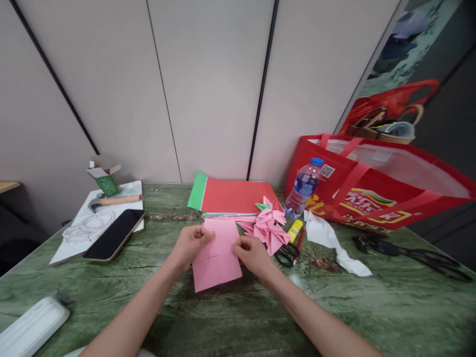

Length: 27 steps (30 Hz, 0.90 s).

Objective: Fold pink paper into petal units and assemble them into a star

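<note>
A pink sheet of paper (217, 258) lies on the green marble table (238, 307) in front of me. My left hand (190, 244) pinches its upper left edge, fingers curled onto the paper. My right hand (251, 253) pinches the right edge of the same sheet, fingers closed. Just right of my right hand sits a cluster of folded pink paper pieces (270, 224) with a small green folded bit (263, 206).
A stack of red and green paper (234, 196) lies behind the sheet. A water bottle (305, 188), red bag (386, 183), yellow glue stick (295, 230), black scissors (287, 255), white tissue (334, 243) stand right. Phone (114, 234), hammer (115, 200), beads (89, 225) lie left.
</note>
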Motion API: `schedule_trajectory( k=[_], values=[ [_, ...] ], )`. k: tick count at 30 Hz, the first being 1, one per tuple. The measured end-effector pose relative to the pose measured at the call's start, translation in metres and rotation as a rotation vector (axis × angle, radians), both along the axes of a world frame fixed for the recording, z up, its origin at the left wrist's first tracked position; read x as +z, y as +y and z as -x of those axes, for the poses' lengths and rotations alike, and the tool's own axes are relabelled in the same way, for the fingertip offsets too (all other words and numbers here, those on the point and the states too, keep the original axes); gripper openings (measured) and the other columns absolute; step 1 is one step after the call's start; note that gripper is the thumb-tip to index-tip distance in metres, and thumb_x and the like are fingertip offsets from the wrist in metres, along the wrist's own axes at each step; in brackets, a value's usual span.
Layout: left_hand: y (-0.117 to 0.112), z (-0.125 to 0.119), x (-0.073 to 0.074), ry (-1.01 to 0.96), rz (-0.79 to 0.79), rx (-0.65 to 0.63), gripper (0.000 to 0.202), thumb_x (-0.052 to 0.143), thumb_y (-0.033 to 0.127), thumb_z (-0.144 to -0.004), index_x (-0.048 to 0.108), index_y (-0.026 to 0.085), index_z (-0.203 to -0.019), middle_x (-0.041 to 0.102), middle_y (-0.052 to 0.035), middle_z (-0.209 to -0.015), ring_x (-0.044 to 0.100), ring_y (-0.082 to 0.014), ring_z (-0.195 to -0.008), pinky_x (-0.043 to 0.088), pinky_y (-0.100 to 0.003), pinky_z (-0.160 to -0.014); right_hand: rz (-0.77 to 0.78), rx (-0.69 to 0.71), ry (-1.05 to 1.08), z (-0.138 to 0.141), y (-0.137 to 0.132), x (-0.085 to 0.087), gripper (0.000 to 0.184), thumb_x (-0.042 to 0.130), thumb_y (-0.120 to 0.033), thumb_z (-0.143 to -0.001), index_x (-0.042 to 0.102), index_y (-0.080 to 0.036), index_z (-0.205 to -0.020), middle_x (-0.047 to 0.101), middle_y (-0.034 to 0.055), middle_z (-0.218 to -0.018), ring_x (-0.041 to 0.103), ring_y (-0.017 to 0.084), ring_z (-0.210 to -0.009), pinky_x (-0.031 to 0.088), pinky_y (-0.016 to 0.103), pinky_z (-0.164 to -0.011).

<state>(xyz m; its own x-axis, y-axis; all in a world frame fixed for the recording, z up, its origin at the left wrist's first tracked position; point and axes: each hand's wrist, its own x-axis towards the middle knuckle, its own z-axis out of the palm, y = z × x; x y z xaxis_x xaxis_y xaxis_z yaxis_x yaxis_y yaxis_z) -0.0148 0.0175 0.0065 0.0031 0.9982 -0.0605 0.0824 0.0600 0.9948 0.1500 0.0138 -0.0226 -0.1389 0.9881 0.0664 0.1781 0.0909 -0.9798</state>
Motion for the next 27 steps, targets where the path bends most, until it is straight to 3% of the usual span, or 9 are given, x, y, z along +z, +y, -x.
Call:
schedule_trajectory(
  k=[6,11,14,17,22,27],
  values=[
    [0.006,0.006,-0.004,-0.048,0.015,0.083,0.033,0.073,0.037,-0.049,0.052,0.013,-0.049,0.047,0.0059,-0.04,0.035,-0.0047,-0.037,0.022,-0.017,-0.039,0.042,-0.018,0.042,-0.002,0.002,-0.006,0.012,0.05,-0.016,-0.058,0.049,-0.017,-0.046,0.047,-0.0046,-0.043,0.043,0.009,-0.043,0.034,0.02,-0.042],
    [0.014,0.018,-0.002,-0.107,0.002,0.163,0.036,0.072,0.044,-0.049,0.052,0.014,-0.054,0.051,0.0052,-0.043,0.041,-0.0067,-0.038,0.028,-0.018,-0.04,0.091,-0.074,0.13,-0.005,0.007,-0.007,0.012,0.051,-0.027,-0.065,0.052,-0.017,-0.059,0.05,-0.0033,-0.047,0.047,0.01,-0.042,0.04,0.022,-0.04],
    [0.01,0.011,-0.003,-0.121,0.006,0.122,0.034,0.071,0.043,-0.051,0.054,0.014,-0.056,0.053,0.0038,-0.046,0.043,-0.0073,-0.04,0.03,-0.018,-0.041,0.057,-0.092,0.176,-0.005,0.007,-0.004,0.018,0.054,-0.034,-0.068,0.054,-0.016,-0.071,0.055,-0.0006,-0.059,0.053,0.013,-0.053,0.045,0.024,-0.048],
    [0.004,0.0,-0.004,-0.116,0.008,0.089,0.031,0.071,0.039,-0.054,0.055,0.013,-0.057,0.054,0.0034,-0.049,0.042,-0.007,-0.043,0.03,-0.018,-0.041,-0.034,-0.061,0.153,-0.004,0.004,-0.004,0.024,0.063,-0.032,-0.063,0.057,-0.016,-0.08,0.059,0.0021,-0.071,0.056,0.014,-0.065,0.045,0.026,-0.06],
    [-0.001,-0.005,0.003,-0.016,-0.093,-0.028,0.022,0.068,0.034,-0.061,0.059,0.014,-0.06,0.054,0.0029,-0.056,0.045,-0.0087,-0.052,0.034,-0.019,-0.048,-0.099,0.021,0.047,-0.005,0.002,-0.004,0.013,0.061,-0.028,-0.067,0.058,-0.015,-0.067,0.056,-0.0006,-0.061,0.05,0.012,-0.056,0.039,0.023,-0.051],
    [-0.001,0.001,0.012,0.168,-0.239,-0.051,0.016,0.066,0.03,-0.064,0.064,0.015,-0.064,0.05,0.0045,-0.05,0.043,-0.0082,-0.047,0.032,-0.019,-0.045,-0.281,-0.073,-0.013,-0.009,-0.003,0.009,0.006,0.056,-0.022,-0.071,0.06,-0.017,-0.07,0.06,0.0004,-0.064,0.053,0.014,-0.059,0.041,0.024,-0.054]
  ],
)
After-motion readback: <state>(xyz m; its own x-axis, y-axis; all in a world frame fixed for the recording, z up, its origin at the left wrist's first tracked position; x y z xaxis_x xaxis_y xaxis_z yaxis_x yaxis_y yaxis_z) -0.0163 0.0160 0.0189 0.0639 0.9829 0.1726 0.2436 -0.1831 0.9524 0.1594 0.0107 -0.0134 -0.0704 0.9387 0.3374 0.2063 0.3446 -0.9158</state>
